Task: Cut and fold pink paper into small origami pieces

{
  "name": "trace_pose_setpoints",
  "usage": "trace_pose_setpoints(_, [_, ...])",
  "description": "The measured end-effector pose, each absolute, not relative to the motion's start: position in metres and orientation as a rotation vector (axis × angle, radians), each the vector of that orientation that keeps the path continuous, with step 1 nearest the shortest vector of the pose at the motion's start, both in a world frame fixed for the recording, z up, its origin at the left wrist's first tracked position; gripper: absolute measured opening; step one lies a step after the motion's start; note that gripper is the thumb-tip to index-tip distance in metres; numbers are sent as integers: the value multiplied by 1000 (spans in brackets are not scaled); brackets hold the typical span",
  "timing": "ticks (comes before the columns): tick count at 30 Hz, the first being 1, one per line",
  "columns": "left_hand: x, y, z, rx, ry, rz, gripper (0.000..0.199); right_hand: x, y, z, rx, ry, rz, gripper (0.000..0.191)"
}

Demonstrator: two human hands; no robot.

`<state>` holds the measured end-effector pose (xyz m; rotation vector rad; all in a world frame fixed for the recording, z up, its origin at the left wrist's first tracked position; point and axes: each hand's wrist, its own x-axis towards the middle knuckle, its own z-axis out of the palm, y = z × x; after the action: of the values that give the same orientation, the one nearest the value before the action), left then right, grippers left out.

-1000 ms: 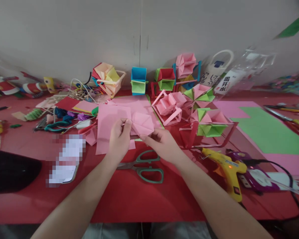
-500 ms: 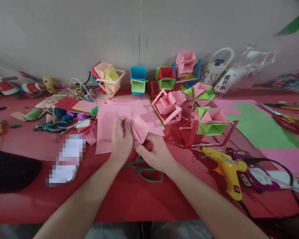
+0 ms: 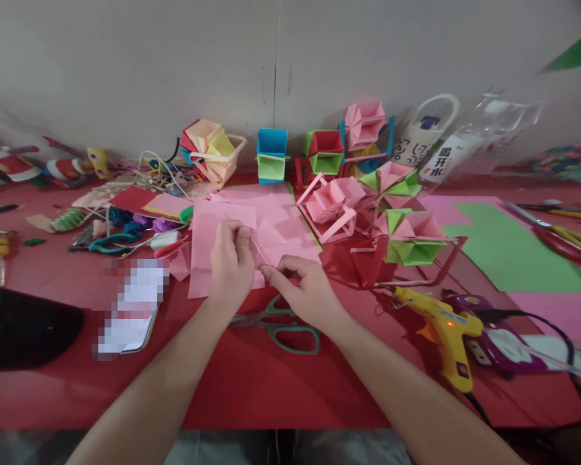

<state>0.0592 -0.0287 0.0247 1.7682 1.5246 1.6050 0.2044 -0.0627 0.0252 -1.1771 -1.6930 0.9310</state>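
Observation:
Between my two hands, over the front of the table, is a small folded piece of pink paper [image 3: 271, 237], tilted so that one edge shows as a thin line. My left hand [image 3: 233, 258] pinches its left side between thumb and fingers. At the near lower corner, the thumb and curled fingers of my right hand [image 3: 303, 284] grip the same paper. Flat pink sheets [image 3: 203, 265] lie beneath and behind the hands. Green-handled scissors [image 3: 246, 319] rest on the table below the wrists, partly covered by my right hand.
Folded paper wheels on stands, one pink [image 3: 326, 201] and one pink and green [image 3: 407, 242], stand behind and right. A yellow glue gun [image 3: 445, 323] with a lit light lies at right. At left are a phone [image 3: 135, 310] and a black object [image 3: 29, 329].
The folded pink paper has turned from showing its broad face to a thinner, edge-on look. Both hands keep hold of it, and the view has shifted slightly.

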Motion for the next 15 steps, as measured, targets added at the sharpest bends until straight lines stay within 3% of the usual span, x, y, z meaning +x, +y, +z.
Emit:
trace_pose_setpoints(11, [50, -24, 25, 1612, 1313, 1555, 21, 215, -54, 29, -1147, -1454, 1013, 36])
trace_pose_setpoints(15, [51, -24, 25, 1369, 1046, 1331, 22, 226, -46, 26, -1127, -1267, 997, 28])
